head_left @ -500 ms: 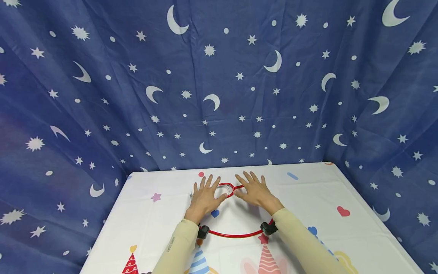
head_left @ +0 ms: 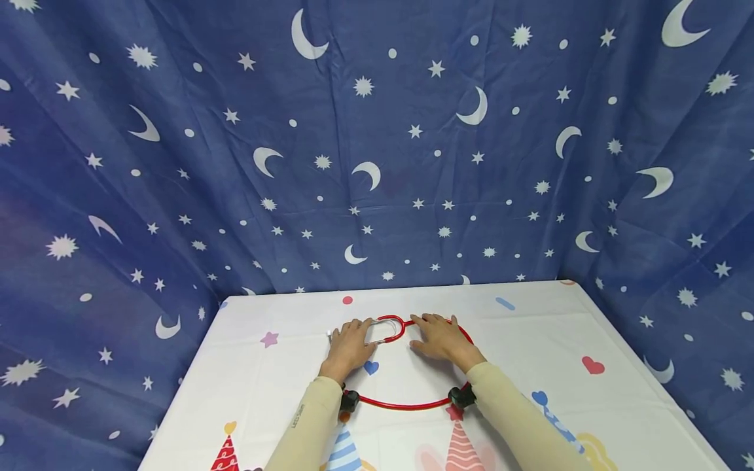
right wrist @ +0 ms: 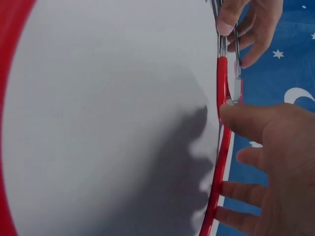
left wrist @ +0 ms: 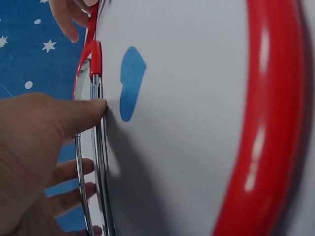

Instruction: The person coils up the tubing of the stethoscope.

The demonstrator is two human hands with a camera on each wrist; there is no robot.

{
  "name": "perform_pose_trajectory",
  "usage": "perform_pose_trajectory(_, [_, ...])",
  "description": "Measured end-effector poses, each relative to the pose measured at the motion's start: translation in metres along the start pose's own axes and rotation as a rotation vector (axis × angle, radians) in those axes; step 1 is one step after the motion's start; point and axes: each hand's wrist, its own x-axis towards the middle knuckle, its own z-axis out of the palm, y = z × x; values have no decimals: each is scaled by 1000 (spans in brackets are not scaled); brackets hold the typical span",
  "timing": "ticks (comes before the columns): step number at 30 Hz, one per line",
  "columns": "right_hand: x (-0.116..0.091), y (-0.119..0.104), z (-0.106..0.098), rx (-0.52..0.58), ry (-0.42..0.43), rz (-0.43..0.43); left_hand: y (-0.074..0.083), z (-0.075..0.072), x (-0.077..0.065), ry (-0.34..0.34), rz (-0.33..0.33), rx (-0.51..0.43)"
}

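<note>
- Nearest, the red tube (head_left: 406,407) of the stethoscope (head_left: 402,331) curves across the table (head_left: 559,340) between two black wrist cameras (head_left: 458,396); both sleeves (head_left: 524,422) reach in above it. The chest piece is not to be seen.
- Farther out, the left grip (head_left: 349,350) is at the metal ear tubes (left wrist: 102,157), thumb (left wrist: 88,115) on the near side, fingers (left wrist: 59,173) on the far side. Whether it is clasped or merely set about them, I cannot tell.
- The right grip (head_left: 442,339) is released: loosely spread over the tube beside the fork (left wrist: 96,61), some fingertips at the tube, thumb not wrapped round it.
- Taking hold well, as I judge it, calls for low palms, thumb and fingertips meeting from opposite sides, and an even, light pinch.
- The slim ear tubes probably spring and roll, so a hold near the fork should be steadier; the soft tube wants a firmer one.
- The near curve lies close under both wrists, so a low sweep could snag it.
- Beyond the table hangs a blue star-and-moon curtain (head_left: 318,183).
</note>
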Motion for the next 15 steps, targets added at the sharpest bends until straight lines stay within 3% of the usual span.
perform_pose_trajectory(8, [0,0,4,-15,50,9,-7,5,1,77,36,15])
perform_pose_trajectory(15, [2,5,10,-41,152,-64,-11,5,1,120,58,-6])
